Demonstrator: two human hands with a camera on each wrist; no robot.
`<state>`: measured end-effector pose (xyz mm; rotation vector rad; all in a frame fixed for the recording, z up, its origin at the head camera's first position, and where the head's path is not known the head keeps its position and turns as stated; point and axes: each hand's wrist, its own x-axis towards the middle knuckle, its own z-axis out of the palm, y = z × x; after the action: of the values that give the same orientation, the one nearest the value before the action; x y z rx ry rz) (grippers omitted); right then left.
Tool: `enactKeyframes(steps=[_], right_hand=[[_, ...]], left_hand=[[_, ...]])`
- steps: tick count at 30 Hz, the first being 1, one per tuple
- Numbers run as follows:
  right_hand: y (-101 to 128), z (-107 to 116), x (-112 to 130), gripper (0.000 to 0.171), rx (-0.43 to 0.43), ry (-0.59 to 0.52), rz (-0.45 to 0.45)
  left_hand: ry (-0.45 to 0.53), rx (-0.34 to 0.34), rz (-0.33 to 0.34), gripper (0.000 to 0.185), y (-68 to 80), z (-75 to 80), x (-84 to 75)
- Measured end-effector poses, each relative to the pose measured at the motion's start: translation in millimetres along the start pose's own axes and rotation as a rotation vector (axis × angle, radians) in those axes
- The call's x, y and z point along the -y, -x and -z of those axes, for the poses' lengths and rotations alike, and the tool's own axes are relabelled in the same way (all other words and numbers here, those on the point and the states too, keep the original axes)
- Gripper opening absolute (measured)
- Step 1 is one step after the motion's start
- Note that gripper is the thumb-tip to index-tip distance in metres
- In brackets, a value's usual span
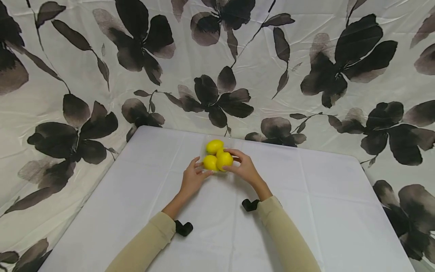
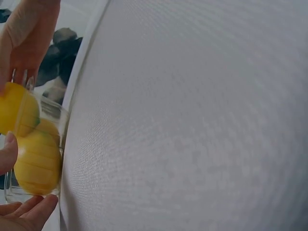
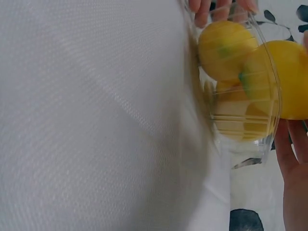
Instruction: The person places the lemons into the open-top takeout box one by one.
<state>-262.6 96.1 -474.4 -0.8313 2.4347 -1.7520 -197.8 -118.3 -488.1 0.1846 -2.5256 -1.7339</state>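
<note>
Currently, both hands at clear bowl [image 3: 250, 96] of lemons [image 1: 215, 155].
Bowl position: far middle of desk [image 1: 306, 211].
Left hand [image 1: 192, 179]: open grip, fingers touching the bowl.
Right hand [image 1: 243, 167]: fingers curled round a lemon.
Technique: steady the bowl; lift slowly.

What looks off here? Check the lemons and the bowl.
Nothing spilled or damaged. The clear bowl sits upright on the white table, heaped with lemons. The right hand grips the top lemon; the left hand touches the bowl's side.

We see a white-clothed counter [image 1: 306, 211] carrying a clear plastic container [image 3: 250, 120] of yellow lemons [image 1: 215, 146] near its far edge
</note>
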Motion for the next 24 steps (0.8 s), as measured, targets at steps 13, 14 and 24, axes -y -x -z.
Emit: enactKeyframes(steps=[13,14,24], right_hand=[[-6.8,6.1,-1.0,0.035,-0.005,-0.076,-0.046],[-7.1,6.6,-1.6,0.035,-0.009,-0.066,-0.053],[-14.8,9.5,-4.2,0.033,0.019,0.127,-0.058]], left_hand=[[-0.004,-0.021,0.020,0.081,-4.8,-5.4,-1.8],[-0.004,-0.022,0.023,0.081,-5.2,-5.9,-1.9],[0.005,-0.024,0.011,0.082,-7.8,-10.2,-5.1]])
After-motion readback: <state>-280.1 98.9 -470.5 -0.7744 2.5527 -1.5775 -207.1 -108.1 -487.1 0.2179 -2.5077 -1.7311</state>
